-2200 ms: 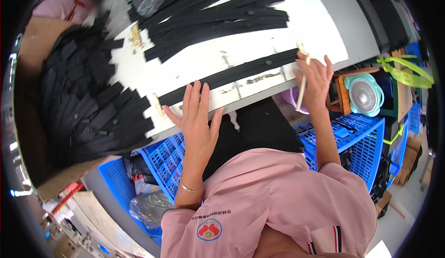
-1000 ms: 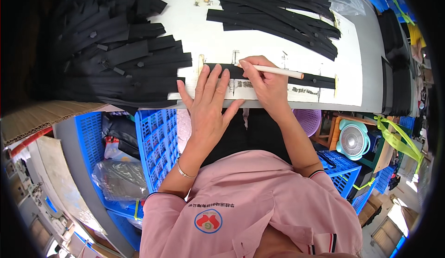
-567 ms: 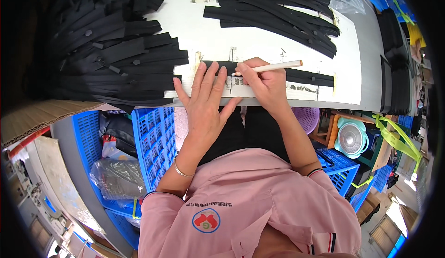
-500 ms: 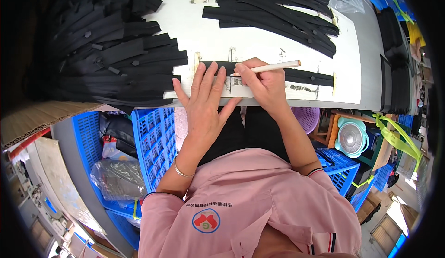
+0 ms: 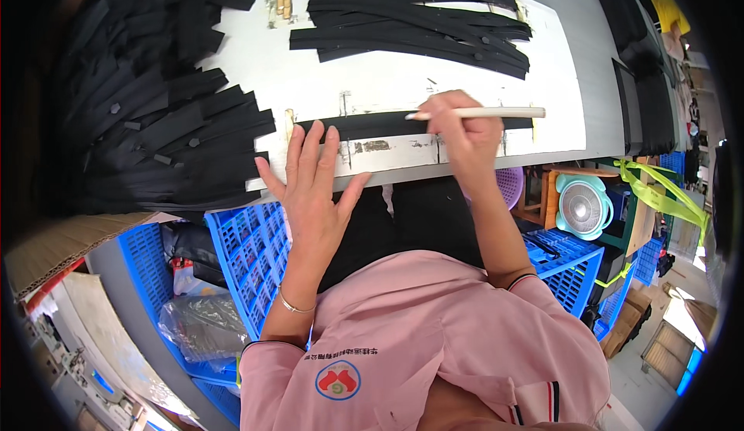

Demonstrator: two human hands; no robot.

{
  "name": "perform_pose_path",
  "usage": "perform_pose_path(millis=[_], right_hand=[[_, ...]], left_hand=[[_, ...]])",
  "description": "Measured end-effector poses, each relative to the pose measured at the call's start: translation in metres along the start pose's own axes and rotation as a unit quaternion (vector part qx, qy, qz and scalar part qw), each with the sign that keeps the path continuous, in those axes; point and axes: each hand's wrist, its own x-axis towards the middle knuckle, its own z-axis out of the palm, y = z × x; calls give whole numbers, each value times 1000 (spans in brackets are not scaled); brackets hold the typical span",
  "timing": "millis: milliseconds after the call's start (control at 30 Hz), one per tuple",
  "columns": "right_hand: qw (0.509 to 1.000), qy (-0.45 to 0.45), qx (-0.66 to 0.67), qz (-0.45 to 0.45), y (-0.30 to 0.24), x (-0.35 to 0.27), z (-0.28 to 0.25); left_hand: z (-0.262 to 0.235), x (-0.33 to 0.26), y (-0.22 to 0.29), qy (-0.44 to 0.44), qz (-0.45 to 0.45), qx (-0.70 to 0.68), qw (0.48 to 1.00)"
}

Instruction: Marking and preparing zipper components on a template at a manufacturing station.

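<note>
Strip [image 5: 387,125] mid-frame pinned flat by released left hand [image 5: 314,187]; right hand [image 5: 463,133] grasping pen [image 5: 480,113]. Strip could slip under light pressure, skewing the mark.

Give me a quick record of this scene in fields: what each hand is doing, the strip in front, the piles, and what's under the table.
Left hand: flat, fingers spread, pressing the near end of the black strip
Right hand: holds a white pencil, tip over the strip
Work surface: white table
Left pile: heap of black strips
Far pile: long black strips
Below the table: blue crates, small teal fan
</note>
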Motion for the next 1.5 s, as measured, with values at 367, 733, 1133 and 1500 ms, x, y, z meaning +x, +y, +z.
perform_pose_path(millis=[367, 733, 1133, 1500], right_hand=[[991, 5, -130, -1, 27, 4, -32], [985, -2, -168, -32, 28, 4, -30], [992, -43, -117, -32, 33, 1, -42], [999, -30, -22, -14, 25, -3, -53]], left_hand=[[-2, 1, 2, -13, -5, 9, 1000], [42, 51, 60, 26, 97, -201, 974], [58, 62, 62, 70, 79, -163, 981], [54, 61, 64, 44, 64, -158, 984]])
